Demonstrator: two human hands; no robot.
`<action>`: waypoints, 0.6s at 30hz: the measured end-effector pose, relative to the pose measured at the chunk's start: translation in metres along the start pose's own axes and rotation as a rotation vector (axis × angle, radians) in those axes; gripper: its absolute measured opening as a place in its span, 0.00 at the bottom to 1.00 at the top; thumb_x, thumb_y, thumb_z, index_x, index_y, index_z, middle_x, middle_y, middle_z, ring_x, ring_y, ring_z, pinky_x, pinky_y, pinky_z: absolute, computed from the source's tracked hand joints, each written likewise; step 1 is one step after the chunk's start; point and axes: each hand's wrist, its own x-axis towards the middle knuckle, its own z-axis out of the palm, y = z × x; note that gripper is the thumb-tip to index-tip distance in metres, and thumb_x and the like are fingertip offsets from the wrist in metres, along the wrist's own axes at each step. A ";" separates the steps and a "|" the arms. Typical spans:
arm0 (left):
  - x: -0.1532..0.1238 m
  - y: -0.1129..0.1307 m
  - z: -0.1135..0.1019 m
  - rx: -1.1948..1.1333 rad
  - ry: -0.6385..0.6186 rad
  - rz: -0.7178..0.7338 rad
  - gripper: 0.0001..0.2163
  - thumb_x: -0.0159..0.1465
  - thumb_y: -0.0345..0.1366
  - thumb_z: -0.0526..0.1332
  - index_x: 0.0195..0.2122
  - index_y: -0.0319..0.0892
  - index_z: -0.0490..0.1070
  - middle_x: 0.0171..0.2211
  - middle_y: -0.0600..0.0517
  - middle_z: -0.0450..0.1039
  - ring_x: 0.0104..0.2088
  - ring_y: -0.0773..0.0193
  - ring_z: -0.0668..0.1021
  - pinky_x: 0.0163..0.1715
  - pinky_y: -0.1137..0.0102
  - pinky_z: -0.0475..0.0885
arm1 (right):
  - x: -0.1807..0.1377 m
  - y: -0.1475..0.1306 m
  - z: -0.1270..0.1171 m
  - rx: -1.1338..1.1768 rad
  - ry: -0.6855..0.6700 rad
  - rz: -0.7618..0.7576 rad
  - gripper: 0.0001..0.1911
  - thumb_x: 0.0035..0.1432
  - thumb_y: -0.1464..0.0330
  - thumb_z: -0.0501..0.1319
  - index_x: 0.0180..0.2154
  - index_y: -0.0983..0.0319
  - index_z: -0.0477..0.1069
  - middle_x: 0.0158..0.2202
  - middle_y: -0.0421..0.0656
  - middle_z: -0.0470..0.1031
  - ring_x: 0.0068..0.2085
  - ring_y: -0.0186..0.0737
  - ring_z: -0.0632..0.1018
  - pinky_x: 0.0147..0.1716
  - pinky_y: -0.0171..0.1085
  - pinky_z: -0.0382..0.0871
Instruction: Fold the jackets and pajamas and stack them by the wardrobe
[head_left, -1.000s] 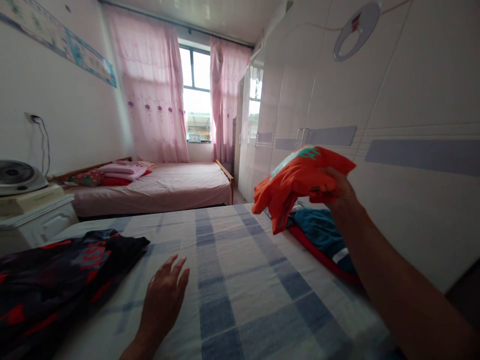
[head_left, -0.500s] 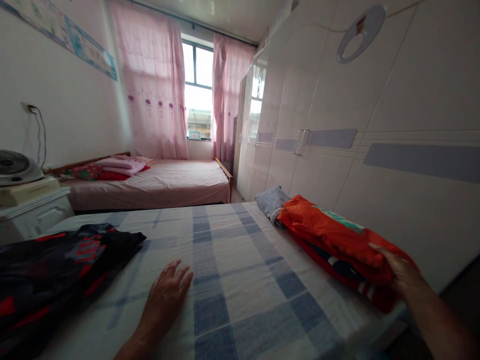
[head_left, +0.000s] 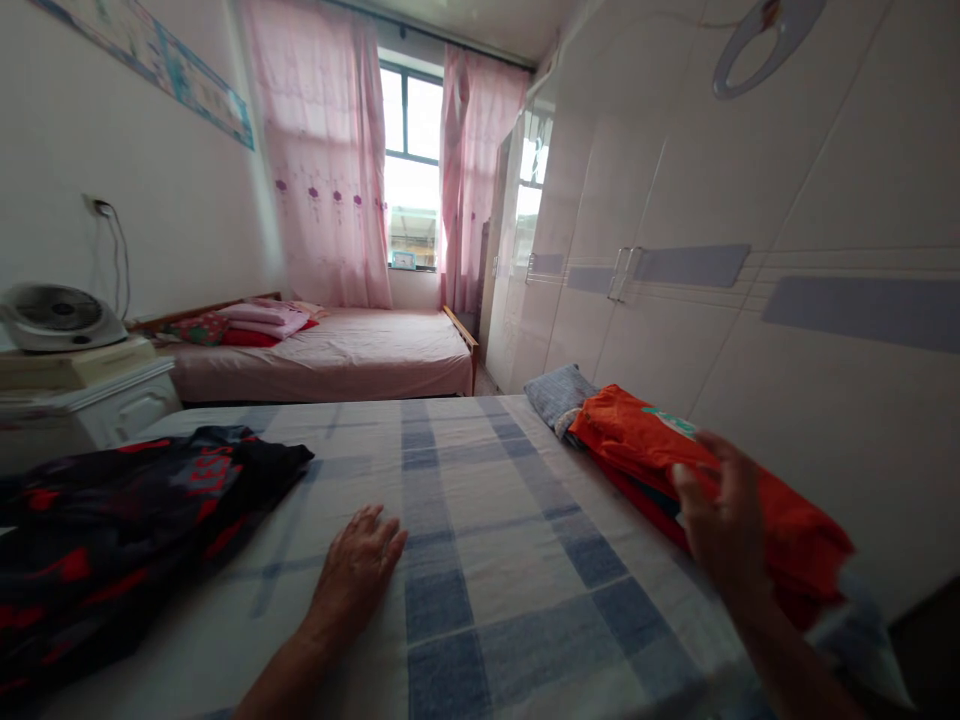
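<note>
My left hand (head_left: pixel 361 548) rests palm down on the blue-and-white checked bedsheet (head_left: pixel 517 590), fingers stretched out and holding nothing. Over the right side of the bed my right hand (head_left: pixel 721 510) is raised, its fingers apart and somewhat blurred, in front of a folded orange garment (head_left: pixel 637 425) with a green print. Under the orange garment lies a red one, partly hidden by my hand. A grey-blue folded cloth (head_left: pixel 559 388) touches the far end of that pile. To the left a black shirt with red patches and lettering (head_left: pixel 172 490) lies spread on the sheet.
White wardrobe doors (head_left: pixel 675 330) rise along the right side. Past the bed's far edge stands a second bed (head_left: pixel 360 345) with pink bedding and folded cloths. A white cabinet (head_left: pixel 142 400) at left carries a fan (head_left: pixel 64 315). Pink curtains (head_left: pixel 322 150) frame the window.
My right hand has let go of the orange garment's near end and moved left, now raised with fingers apart. The view has shifted slightly; my left hand stays flat on the sheet.
</note>
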 end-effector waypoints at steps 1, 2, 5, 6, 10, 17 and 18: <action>0.000 0.001 -0.001 -0.006 -0.004 -0.004 0.17 0.67 0.40 0.48 0.47 0.42 0.73 0.56 0.43 0.65 0.59 0.53 0.64 0.57 0.57 0.59 | -0.002 -0.010 0.022 0.049 -0.126 -0.034 0.23 0.56 0.62 0.51 0.53 0.61 0.62 0.54 0.50 0.65 0.52 0.47 0.69 0.51 0.46 0.64; -0.001 0.002 -0.002 -0.012 -0.013 -0.009 0.17 0.67 0.40 0.48 0.48 0.42 0.72 0.56 0.43 0.65 0.59 0.54 0.64 0.57 0.57 0.59 | -0.006 -0.016 0.044 0.075 -0.246 -0.056 0.23 0.56 0.62 0.50 0.52 0.62 0.62 0.54 0.50 0.65 0.54 0.46 0.68 0.51 0.45 0.64; -0.003 0.004 -0.007 -0.029 -0.041 -0.029 0.16 0.67 0.39 0.48 0.49 0.42 0.72 0.56 0.42 0.65 0.59 0.53 0.64 0.58 0.57 0.58 | -0.025 -0.017 0.109 0.068 -0.538 -0.062 0.22 0.53 0.63 0.49 0.49 0.63 0.64 0.51 0.49 0.68 0.52 0.44 0.70 0.50 0.43 0.65; -0.003 0.005 -0.008 -0.029 -0.044 -0.035 0.16 0.67 0.39 0.48 0.49 0.42 0.71 0.56 0.42 0.65 0.59 0.54 0.64 0.58 0.58 0.57 | -0.032 -0.015 0.128 0.058 -0.596 -0.059 0.22 0.52 0.63 0.50 0.48 0.63 0.66 0.50 0.50 0.69 0.51 0.45 0.71 0.50 0.43 0.66; -0.005 0.006 -0.010 -0.019 -0.039 -0.066 0.16 0.67 0.42 0.48 0.50 0.46 0.70 0.57 0.45 0.64 0.60 0.56 0.63 0.59 0.59 0.57 | -0.060 -0.005 0.173 0.024 -0.713 -0.055 0.21 0.49 0.65 0.50 0.44 0.66 0.69 0.47 0.54 0.71 0.50 0.50 0.71 0.51 0.48 0.63; -0.005 0.007 -0.014 -0.039 -0.053 -0.072 0.17 0.67 0.44 0.48 0.51 0.46 0.69 0.58 0.45 0.63 0.60 0.56 0.63 0.59 0.58 0.56 | -0.074 0.015 0.186 -0.157 -0.849 -0.154 0.20 0.55 0.61 0.46 0.44 0.61 0.69 0.52 0.49 0.70 0.54 0.50 0.69 0.50 0.50 0.63; -0.004 0.007 -0.014 -0.042 -0.054 -0.069 0.17 0.67 0.44 0.48 0.51 0.46 0.69 0.58 0.45 0.63 0.60 0.55 0.63 0.59 0.58 0.56 | -0.074 0.017 0.187 -0.173 -0.854 -0.170 0.20 0.56 0.61 0.46 0.44 0.61 0.69 0.52 0.49 0.70 0.54 0.48 0.69 0.50 0.48 0.63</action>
